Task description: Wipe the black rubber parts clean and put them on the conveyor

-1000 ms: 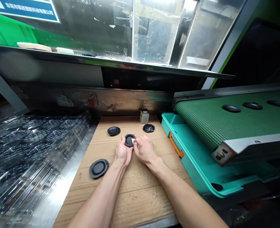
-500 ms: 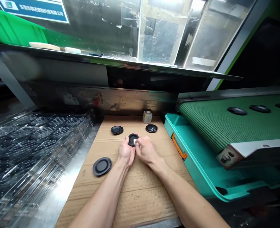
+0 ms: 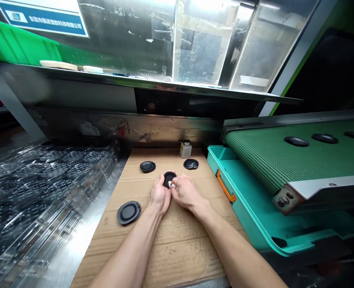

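Clasping round black plastic disc (image 3: 169,177) by rim: left hand (image 3: 159,195); right hand (image 3: 185,192) pinching white wad (image 3: 170,184); flat tan cardboard (image 3: 178,248) open nearside.

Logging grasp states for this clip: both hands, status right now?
Left hand: closed, holding a round black part.
Right hand: closed, pinching a small white wad at that part's face.
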The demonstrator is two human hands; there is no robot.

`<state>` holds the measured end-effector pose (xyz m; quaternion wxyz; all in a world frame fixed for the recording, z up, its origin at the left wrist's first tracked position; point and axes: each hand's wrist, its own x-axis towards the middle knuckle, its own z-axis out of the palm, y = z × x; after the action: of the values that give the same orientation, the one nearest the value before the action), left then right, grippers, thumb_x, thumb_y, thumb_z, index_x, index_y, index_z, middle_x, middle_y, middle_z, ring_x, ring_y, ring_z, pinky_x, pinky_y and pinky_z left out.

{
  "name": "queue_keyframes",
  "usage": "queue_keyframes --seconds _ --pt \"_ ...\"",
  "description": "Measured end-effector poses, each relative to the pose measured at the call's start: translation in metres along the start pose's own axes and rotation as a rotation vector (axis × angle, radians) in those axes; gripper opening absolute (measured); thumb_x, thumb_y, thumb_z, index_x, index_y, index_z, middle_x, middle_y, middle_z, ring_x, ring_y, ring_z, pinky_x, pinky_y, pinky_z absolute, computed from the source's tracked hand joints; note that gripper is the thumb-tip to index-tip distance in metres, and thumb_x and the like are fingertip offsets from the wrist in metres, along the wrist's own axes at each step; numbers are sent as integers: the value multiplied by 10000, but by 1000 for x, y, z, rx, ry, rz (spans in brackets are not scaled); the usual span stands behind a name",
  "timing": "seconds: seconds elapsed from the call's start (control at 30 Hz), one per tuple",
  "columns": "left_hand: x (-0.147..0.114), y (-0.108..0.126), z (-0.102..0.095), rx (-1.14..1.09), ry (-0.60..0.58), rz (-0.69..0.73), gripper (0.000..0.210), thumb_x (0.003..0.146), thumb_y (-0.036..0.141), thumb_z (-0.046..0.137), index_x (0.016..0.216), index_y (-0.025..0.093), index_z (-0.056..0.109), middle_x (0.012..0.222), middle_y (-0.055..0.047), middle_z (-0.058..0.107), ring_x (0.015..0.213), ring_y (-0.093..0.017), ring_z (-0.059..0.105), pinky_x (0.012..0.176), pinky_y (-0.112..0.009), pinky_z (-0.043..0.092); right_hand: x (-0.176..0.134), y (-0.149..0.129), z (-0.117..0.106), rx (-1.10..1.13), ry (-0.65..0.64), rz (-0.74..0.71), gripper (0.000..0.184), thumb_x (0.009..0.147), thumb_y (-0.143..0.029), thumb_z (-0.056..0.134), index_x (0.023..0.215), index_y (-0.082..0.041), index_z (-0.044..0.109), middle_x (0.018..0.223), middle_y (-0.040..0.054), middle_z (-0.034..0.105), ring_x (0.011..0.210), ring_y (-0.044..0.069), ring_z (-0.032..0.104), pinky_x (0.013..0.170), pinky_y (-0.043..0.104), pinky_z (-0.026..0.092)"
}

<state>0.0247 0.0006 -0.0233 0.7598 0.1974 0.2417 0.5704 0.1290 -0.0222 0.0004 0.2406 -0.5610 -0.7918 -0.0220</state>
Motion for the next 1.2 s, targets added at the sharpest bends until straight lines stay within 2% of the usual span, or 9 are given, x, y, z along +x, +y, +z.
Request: queue_keyframes --seconds 0.1,0.23,0.37,0.5,0.63,0.77,0.83,1.0,1.2 --pt "1 -1 0 8 22 56 263 936 271 475 1047 120 659 1060 -123 709 1048 -214 654 981 -380 494 2 0 -3 -46 85 77 155 894 -192 464 907 -196 618 937 66 634 905 199 515 811 301 389" --pt "1 1 0 -4 29 -13 369 964 320 397 1035 79 668 1053 -161 707 1054 -234 652 986 -387 492 4 -4 -3 -19 16 -48 125 882 -221 499 851 -217 620 921 40 633 892 193 515 802 299 390" --pt "1 2 1 -2 12 -22 380 964 324 388 1083 87 661 1082 -161 703 1062 -239 650 982 -405 496 0 -6 -1 -29 71 97 131 872 -193 495 877 -208 625 900 50 627 876 196 516 781 298 390" --pt "1 2 1 -20 12 -78 420 960 361 389 1110 75 657 1072 -179 699 1046 -253 658 974 -406 501 -5 -10 2 19 51 9 97 862 -207 521 854 -217 618 927 34 630 895 192 516 820 298 384" --pt "2 5 0 -42 49 -14 416 976 336 350 1085 74 654 1093 -176 692 1054 -234 651 972 -384 503 -7 -9 -1 -54 52 63 132 880 -208 497 849 -210 626 893 46 617 851 196 502 774 302 386" --pt "2 8 0 -39 39 -33 427 974 348 355 1061 63 661 1076 -185 694 1050 -242 650 960 -379 510 -9 -6 -4 -18 18 -61 138 896 -238 511 897 -226 649 921 32 610 873 188 501 812 299 384" --pt "1 7 0 -54 45 -13 424 979 335 339 1034 66 661 1076 -183 694 1044 -236 653 951 -372 513 -9 -2 -5 -27 32 -35 150 907 -239 501 917 -226 650 909 33 606 869 187 498 805 294 387" --pt "-3 0 4 16 49 15 316 973 281 390 1034 106 646 1064 -142 702 1052 -222 649 918 -388 528 -1 8 -2 -46 156 89 190 934 -214 444 919 -199 632 882 51 587 875 194 483 800 290 392" --pt "-5 -7 5 10 24 106 178 917 192 510 937 124 673 996 -97 714 1017 -191 656 966 -340 501 10 2 -2 -1 162 -15 197 937 -217 443 962 -208 638 919 49 583 894 195 474 821 291 395"
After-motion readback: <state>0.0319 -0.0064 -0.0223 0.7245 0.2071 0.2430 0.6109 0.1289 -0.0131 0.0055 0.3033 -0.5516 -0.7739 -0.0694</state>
